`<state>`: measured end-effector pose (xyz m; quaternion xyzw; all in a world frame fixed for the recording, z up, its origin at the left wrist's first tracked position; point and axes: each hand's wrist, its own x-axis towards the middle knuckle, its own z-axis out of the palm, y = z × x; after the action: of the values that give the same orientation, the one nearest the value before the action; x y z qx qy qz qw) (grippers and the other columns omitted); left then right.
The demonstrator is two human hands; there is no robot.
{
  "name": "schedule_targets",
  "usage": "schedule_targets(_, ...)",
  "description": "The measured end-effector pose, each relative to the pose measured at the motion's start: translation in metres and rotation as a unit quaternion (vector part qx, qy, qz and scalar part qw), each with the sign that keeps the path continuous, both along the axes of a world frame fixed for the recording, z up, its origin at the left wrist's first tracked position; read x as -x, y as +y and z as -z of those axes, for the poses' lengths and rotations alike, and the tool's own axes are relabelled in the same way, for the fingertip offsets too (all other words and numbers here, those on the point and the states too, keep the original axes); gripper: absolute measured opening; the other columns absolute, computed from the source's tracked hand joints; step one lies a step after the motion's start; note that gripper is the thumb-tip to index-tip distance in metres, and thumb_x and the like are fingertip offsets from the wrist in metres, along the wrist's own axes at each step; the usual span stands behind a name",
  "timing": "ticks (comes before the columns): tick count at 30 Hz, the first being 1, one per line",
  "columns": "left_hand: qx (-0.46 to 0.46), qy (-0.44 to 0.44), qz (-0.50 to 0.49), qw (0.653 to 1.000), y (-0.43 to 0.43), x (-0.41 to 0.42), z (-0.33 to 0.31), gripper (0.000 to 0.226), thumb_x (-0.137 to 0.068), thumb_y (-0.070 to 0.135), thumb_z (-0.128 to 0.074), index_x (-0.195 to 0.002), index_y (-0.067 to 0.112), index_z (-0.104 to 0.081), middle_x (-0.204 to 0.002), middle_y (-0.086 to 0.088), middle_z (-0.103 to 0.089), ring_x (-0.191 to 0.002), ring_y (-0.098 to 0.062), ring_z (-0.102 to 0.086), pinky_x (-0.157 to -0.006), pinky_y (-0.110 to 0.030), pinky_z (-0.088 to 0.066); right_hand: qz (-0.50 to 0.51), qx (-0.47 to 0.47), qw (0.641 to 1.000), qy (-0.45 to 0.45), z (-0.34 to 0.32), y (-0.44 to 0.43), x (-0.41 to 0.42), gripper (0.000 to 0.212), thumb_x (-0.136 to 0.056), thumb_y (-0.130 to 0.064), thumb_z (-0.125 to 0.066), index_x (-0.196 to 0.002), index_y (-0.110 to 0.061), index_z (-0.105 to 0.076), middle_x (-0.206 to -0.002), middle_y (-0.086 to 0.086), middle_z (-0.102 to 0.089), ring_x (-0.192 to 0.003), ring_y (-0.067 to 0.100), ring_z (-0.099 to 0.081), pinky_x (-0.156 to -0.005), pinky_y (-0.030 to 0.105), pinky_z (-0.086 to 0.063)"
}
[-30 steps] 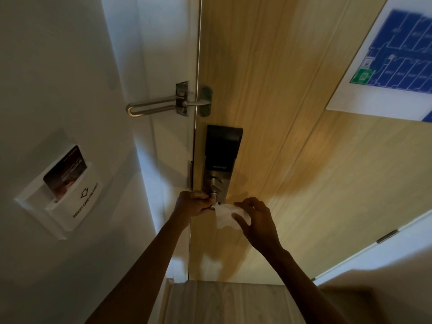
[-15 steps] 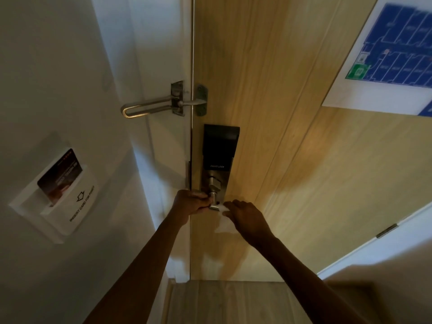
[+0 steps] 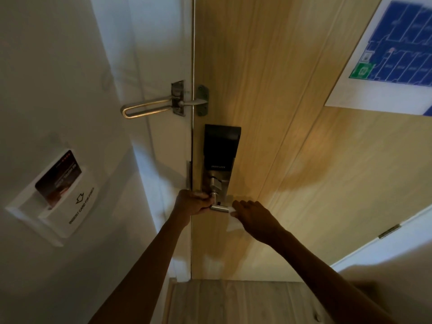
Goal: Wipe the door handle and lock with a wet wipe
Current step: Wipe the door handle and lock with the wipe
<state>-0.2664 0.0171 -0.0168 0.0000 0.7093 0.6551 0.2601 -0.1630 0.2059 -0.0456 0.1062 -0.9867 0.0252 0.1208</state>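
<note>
- One left hand [image 3: 192, 203] is curled around the near end of the single door handle [image 3: 218, 208].
- One right hand [image 3: 253, 219] pinches one wet wipe [image 3: 233, 224] just beside the handle, below one lock [image 3: 219, 157].

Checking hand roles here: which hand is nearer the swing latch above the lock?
Left. The left hand sits almost straight below the latch, gripping the handle base; the right hand is lower and further right.

Key card [image 3: 59, 177] in white wall holder [image 3: 50, 215], swing-bar door guard [image 3: 149, 108], floor plan [image 3: 397, 54] on door.
</note>
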Motion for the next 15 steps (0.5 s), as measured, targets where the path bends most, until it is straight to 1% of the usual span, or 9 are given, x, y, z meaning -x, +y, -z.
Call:
schedule_targets(2,-0.001,-0.003,-0.004,1.0,0.0,0.0,0.0,0.005,-0.081,-0.002,-0.073,-0.086,-0.002,-0.072,-0.088,-0.015,-0.071,-0.068,-0.012,-0.07,-0.062,-0.02,-0.061,-0.004,-0.004,1.0,0.014,0.002,-0.01,0.004,0.023,-0.089,-0.019,-0.067,-0.106,-0.009,-0.056,-0.081,0.008,-0.066,-0.068,0.023,-0.063,-0.065,0.033,-0.05)
schedule_targets(3,0.002,-0.003,-0.006,1.0,0.0,0.0,0.002,0.003,-0.082,-0.001,-0.073,-0.083,0.001,-0.071,-0.083,-0.012,-0.071,-0.063,-0.008,-0.069,-0.059,-0.019,-0.06,-0.006,0.002,1.0,0.022,0.004,-0.017,0.007,0.023,-0.088,-0.018,-0.068,-0.105,-0.009,-0.056,-0.081,0.008,-0.065,-0.068,0.022,-0.062,-0.065,0.033,-0.05)
schedule_targets(5,0.009,0.003,-0.008,1.0,0.001,0.0,0.005,0.005,-0.082,0.001,-0.074,-0.086,0.0,-0.072,-0.079,-0.008,-0.07,-0.054,-0.003,-0.069,-0.056,-0.018,-0.06,0.0,0.014,1.0,0.026,0.006,-0.026,0.008,0.023,-0.089,-0.02,-0.065,-0.108,-0.01,-0.055,-0.083,0.009,-0.066,-0.07,0.023,-0.062,-0.066,0.032,-0.049)
schedule_targets(7,0.005,0.005,-0.012,1.0,0.002,0.0,0.005,0.012,-0.082,0.0,-0.073,-0.093,-0.007,-0.072,-0.082,-0.012,-0.07,-0.052,-0.002,-0.069,-0.055,-0.017,-0.06,-0.004,0.02,1.0,0.021,0.005,-0.019,0.007,0.023,-0.093,-0.024,-0.059,-0.111,-0.011,-0.053,-0.088,0.01,-0.067,-0.073,0.024,-0.062,-0.065,0.031,-0.047)
schedule_targets(9,0.005,0.004,-0.012,1.0,0.002,-0.001,0.003,0.02,-0.083,-0.002,-0.072,-0.101,-0.011,-0.07,-0.089,-0.016,-0.069,-0.058,-0.008,-0.071,-0.054,-0.016,-0.059,-0.003,0.03,0.999,-0.016,0.001,-0.002,0.001,0.026,-0.097,-0.026,-0.053,-0.117,-0.011,-0.05,-0.094,0.012,-0.066,-0.078,0.027,-0.063,-0.066,0.034,-0.048)
schedule_targets(12,-0.002,-0.002,-0.008,1.0,0.002,-0.002,-0.002,0.022,-0.082,-0.004,-0.072,-0.102,-0.009,-0.069,-0.096,-0.018,-0.068,-0.075,-0.019,-0.068,-0.058,-0.019,-0.06,-0.001,0.028,0.996,-0.083,-0.001,0.021,-0.008,0.034,-0.098,-0.025,-0.052,-0.127,-0.008,-0.045,-0.11,0.016,-0.062,-0.092,0.028,-0.064,-0.076,0.036,-0.054)
schedule_targets(13,-0.007,-0.004,-0.006,1.0,0.001,-0.003,-0.003,0.021,-0.081,-0.005,-0.072,-0.101,-0.009,-0.069,-0.096,-0.018,-0.068,-0.078,-0.02,-0.067,-0.059,-0.02,-0.06,0.014,0.059,0.993,-0.101,-0.002,0.023,-0.01,0.033,-0.099,-0.026,-0.05,-0.126,-0.008,-0.046,-0.111,0.016,-0.062,-0.091,0.027,-0.063,-0.077,0.036,-0.055)
schedule_targets(15,-0.017,-0.009,-0.003,1.0,0.0,-0.004,-0.003,0.011,-0.082,-0.005,-0.072,-0.093,-0.006,-0.07,-0.091,-0.015,-0.069,-0.082,-0.022,-0.068,-0.061,-0.021,-0.06,0.06,0.145,0.98,-0.12,-0.004,0.025,-0.013,0.026,-0.101,-0.033,-0.041,-0.115,-0.012,-0.047,-0.099,0.013,-0.065,-0.078,0.022,-0.061,-0.067,0.034,-0.053)
